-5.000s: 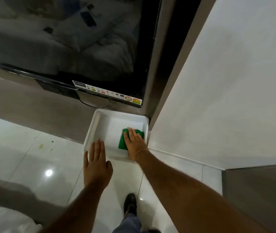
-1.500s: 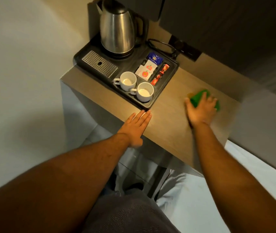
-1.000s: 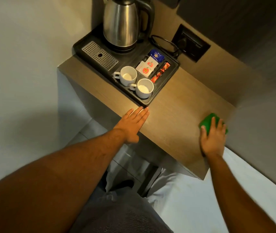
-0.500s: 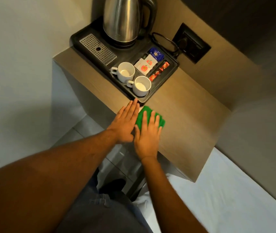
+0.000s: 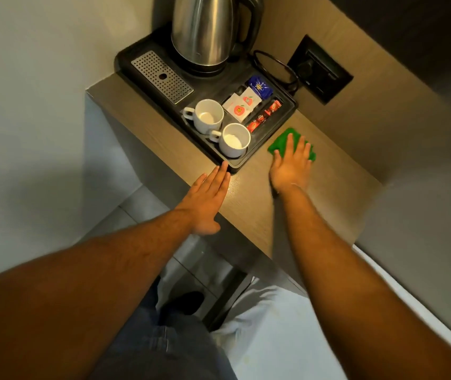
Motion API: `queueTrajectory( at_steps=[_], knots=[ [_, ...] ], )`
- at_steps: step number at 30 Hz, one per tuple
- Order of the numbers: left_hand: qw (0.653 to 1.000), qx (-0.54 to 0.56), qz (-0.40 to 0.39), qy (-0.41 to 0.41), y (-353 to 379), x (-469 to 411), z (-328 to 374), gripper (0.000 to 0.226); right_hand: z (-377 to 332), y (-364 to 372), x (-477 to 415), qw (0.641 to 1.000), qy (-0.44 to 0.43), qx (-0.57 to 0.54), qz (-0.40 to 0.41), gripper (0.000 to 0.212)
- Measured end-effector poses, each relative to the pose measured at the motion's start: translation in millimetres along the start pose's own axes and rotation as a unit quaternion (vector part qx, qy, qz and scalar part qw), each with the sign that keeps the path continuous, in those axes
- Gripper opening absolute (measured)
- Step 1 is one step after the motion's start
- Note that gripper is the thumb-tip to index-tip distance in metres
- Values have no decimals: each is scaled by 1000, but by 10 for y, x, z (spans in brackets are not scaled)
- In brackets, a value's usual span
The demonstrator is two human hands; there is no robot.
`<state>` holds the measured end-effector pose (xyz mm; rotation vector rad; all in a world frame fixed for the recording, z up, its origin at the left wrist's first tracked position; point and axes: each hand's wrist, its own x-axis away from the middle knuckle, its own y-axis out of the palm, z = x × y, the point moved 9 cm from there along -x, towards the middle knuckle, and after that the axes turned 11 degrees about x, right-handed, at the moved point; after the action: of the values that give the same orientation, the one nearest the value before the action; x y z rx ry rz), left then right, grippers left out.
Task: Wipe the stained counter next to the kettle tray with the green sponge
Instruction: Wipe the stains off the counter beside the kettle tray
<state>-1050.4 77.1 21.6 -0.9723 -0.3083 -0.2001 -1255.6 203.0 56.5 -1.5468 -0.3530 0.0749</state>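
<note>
The green sponge [image 5: 281, 143] lies flat on the wooden counter [image 5: 328, 193], just right of the black kettle tray [image 5: 273, 124]. My right hand [image 5: 291, 167] presses down on the sponge with its fingers spread over it, so only the sponge's far edges show. My left hand [image 5: 208, 200] rests flat on the counter's front edge, fingertips touching the tray's near corner, holding nothing. No stain is visible from here.
The tray carries a steel kettle [image 5: 205, 31], two white cups [image 5: 220, 127], sachets [image 5: 246, 104] and a metal drip grate [image 5: 161, 76]. A wall socket [image 5: 320, 69] with a looped cord sits behind. A grey wall bounds the counter on the right.
My right hand slid the sponge from beside my left hand at the counter's front to farther back and right, along the tray's right side. My left hand stayed put.
</note>
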Motion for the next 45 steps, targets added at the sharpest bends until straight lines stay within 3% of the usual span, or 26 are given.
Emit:
queueTrajectory(
  at_steps=[7,11,15,20,24,27,31,36,41,45],
  knots=[
    [1000,-2,-16,-9,7,-7,-12,137,1782,-128,-52,989,146,-7,-9,65],
    [1000,-12,-18,-13,-25,18,8,137,2197,5,551,979,201,-29,12,62],
    [1000,-11,-23,-15,-52,20,18,135,1806,241,1375,978,205,-21,22,62],
    [1000,-12,-24,-13,-43,4,9,137,293,633,2056,999,41,12,-15,72],
    [999,-13,-32,-16,-30,-17,5,139,-278,512,1681,998,-58,10,-8,70],
    [999,-29,-38,-17,-28,-27,2,141,-48,266,1176,995,-90,38,-24,66],
    [998,-23,-57,-26,-26,-15,2,142,1002,-32,764,998,40,37,-32,63],
    [997,-20,-73,-28,-38,-9,22,142,1706,93,1344,993,121,-1,0,60],
    [996,-14,-82,-31,-24,-8,14,144,1395,550,2357,990,140,6,-4,64],
    [995,-15,-90,-32,-23,-2,11,147,493,750,2370,999,31,16,-19,68]
  ],
)
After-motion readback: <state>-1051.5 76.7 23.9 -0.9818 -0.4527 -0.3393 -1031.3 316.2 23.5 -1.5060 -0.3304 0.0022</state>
